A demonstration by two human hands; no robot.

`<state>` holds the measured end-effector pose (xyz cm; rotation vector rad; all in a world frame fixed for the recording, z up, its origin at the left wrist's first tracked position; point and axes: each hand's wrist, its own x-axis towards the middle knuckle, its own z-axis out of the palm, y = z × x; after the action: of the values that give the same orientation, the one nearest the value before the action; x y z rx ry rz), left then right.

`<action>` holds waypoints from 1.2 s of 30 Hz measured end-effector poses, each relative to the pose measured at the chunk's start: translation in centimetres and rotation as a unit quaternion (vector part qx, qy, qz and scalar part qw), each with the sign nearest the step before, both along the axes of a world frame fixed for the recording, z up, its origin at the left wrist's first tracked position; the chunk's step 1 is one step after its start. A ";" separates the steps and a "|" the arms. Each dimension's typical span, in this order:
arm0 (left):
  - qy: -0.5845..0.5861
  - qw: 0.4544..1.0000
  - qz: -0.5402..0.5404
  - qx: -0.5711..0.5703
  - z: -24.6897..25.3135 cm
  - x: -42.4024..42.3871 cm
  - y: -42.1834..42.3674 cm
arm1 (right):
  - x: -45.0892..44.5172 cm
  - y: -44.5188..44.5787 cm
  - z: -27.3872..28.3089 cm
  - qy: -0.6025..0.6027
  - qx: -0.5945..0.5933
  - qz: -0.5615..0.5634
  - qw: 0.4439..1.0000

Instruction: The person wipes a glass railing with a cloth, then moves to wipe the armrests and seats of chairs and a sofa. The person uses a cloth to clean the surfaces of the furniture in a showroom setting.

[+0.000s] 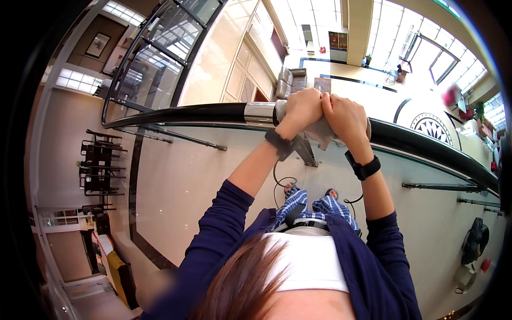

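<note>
A grey cloth (320, 134) is draped over a black handrail (416, 138) that curves across the view before me. My left hand (304, 109) is closed over the cloth on the rail, beside a shiny metal collar (259, 114). Touching it on the right, my right hand (347, 117) also grips the cloth over the rail. A loose end of the cloth hangs down between my wrists. Both wrists wear black bands, with thin cables hanging below.
Under the rail stand glass balustrade panels with metal brackets (310, 154). Beyond it, a lower floor has a grey sofa (292, 82) and a round floor pattern (432, 127). Dark chairs (100, 164) stand far left; a dark bag (475, 242) lies at right.
</note>
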<state>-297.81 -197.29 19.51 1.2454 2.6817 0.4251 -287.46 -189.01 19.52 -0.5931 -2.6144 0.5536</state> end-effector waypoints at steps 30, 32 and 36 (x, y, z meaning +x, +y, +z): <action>0.250 0.939 0.003 0.238 -5.6 -4.8 -19.8 | -7.1 -16.6 -3.2 0.125 0.176 0.083 0.973; 0.263 0.931 0.011 0.252 -5.5 -7.9 -22.8 | -10.6 -19.3 -3.1 0.126 0.210 0.083 0.966; 0.278 0.917 0.014 0.287 -4.1 -13.8 -27.7 | -17.2 -23.9 -2.3 0.048 0.187 0.097 0.976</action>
<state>-311.62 -224.98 15.39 1.6891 3.1723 1.0697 -304.65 -212.89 17.22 -0.1880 -2.6022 0.1291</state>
